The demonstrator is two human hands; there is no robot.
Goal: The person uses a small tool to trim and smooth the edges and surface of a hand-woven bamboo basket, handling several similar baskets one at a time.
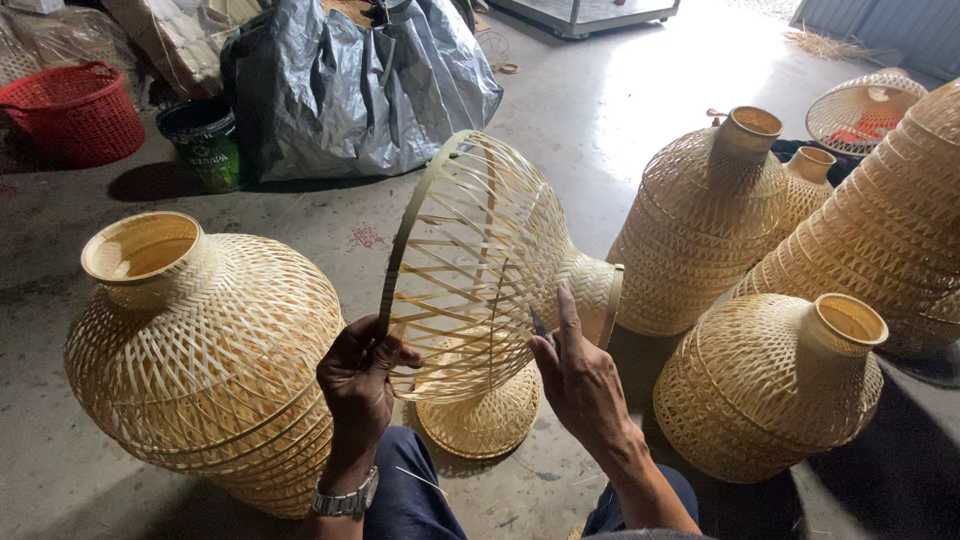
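Gripping the rim of a woven bamboo shade (480, 270) with my left hand (358, 375), fingers curled, my right hand (580, 380) pinches a thin blade (538, 322) against it.

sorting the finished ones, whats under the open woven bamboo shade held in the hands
Under the open woven bamboo shade, gripped by the left hand and touched by the right hand, a smaller woven bamboo piece rests on the concrete floor. Its top is covered.

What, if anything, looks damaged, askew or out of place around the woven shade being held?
Nothing looks damaged. The woven shade lies tipped on its side only because the left hand grips its rim and the right hand touches its weave. Loose straw lies scattered on the floor at the far right. The stacked shades stand upright.
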